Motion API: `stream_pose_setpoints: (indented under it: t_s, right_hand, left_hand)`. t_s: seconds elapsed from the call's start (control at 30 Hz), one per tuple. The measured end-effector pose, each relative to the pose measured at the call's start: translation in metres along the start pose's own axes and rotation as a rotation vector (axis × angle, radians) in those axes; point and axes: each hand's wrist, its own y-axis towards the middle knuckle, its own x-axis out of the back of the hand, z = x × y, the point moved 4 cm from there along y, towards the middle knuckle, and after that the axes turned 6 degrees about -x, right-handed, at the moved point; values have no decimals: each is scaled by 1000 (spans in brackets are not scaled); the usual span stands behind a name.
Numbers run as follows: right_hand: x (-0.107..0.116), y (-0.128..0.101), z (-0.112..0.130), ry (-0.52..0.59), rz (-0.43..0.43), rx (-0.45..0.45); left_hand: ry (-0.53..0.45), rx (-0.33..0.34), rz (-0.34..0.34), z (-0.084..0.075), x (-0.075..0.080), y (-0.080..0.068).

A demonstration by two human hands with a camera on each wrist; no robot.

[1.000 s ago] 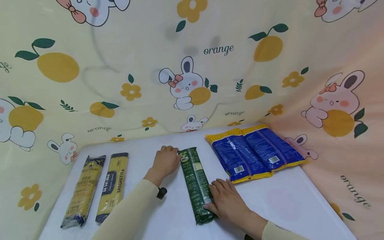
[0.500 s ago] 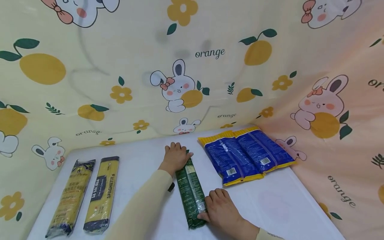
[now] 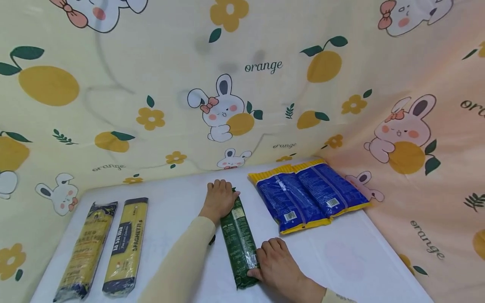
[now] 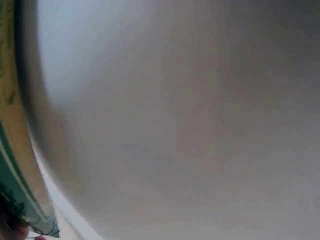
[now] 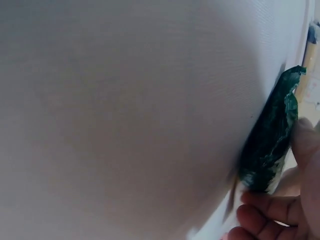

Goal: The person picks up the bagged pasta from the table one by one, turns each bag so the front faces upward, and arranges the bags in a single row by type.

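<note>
Both hands have slid the green packet slightly leftward; left hand grasps its far end, right hand its near end; nearby pack reads "SPAGHETTI 5"

Two yellow spaghetti packs lay side by side on the left of the white table. Two blue packs lay on the right. A bunny cloth hung behind.

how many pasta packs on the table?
5: two yellow packs at left, one green pack in the middle under both hands, two blue packs side by side at right.
</note>
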Motion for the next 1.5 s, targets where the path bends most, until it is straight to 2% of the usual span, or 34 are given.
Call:
stream_pose_setpoints:
  t_s: [0.13, 0.27, 0.5, 0.57, 0.67, 0.9, 1.03, 1.13, 1.23, 1.33, 1.5]
  right_hand:
    - [1, 3, -2, 16, -42, 14]
    - [3, 10, -3, 26, -84, 19]
    - [7, 22, -7, 30, -109, -45]
    - [6, 24, -8, 28, -101, -73]
    - [5, 24, -7, 34, -69, -113]
    - [1, 29, -2, 74, 21, -213]
    - [-5, 31, -3, 143, 78, -288]
    - [-7, 31, -2, 196, 94, -307]
    - [-5, 30, -1, 216, 54, -295]
    - [1, 30, -3, 207, -27, -260]
    - [12, 33, -9, 163, -202, -175]
  left_hand:
    - [31, -53, -138, 5, 16, 0]
    - [70, -97, -285, 8, 41, 1]
    - [131, -173, -590, 9, 86, -1]
    - [138, -200, -656, 8, 96, -1]
    - [142, -228, -714, 5, 106, -3]
    - [127, -253, -763, 2, 116, -9]
    - [124, -260, -750, -2, 119, -12]
    - [125, -211, -716, -7, 125, -14]
    - [86, -99, -646, -17, 135, -14]
    - [55, 3, -600, -25, 146, -16]
    - [102, 88, -653, -28, 165, -18]
